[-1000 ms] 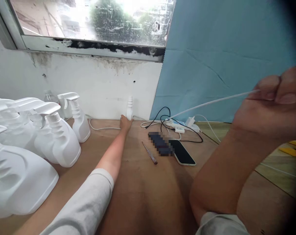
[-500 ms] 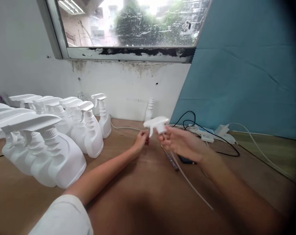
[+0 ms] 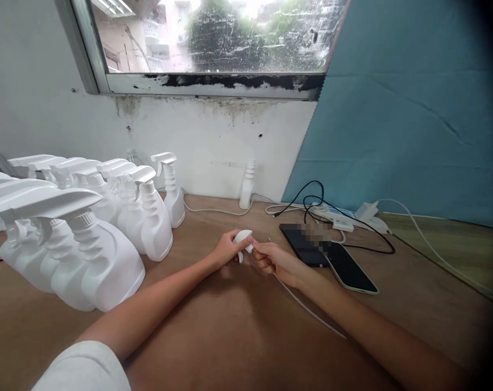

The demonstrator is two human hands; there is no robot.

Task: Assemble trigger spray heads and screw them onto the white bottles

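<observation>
Both my hands meet low over the brown table (image 3: 238, 336). My left hand (image 3: 225, 251) is closed round a white trigger sprayer head (image 3: 243, 239). My right hand (image 3: 273, 259) is closed on the same head's neck end, where a thin white dip tube (image 3: 311, 310) trails back along the table under my forearm. A lone white bottle without a sprayer (image 3: 247, 184) stands against the wall beyond my hands.
Several white spray bottles (image 3: 107, 239) with triggers fitted stand in rows on the left. Two phones (image 3: 331, 255) lie to the right, with a power strip, chargers and cables (image 3: 344, 220) behind them. A blue sheet covers the right wall.
My hands have dropped from above the table down to its surface with the sprayer head. The left hand, a second ago stretched out to the lone bottle, has come back and closed on the head.
</observation>
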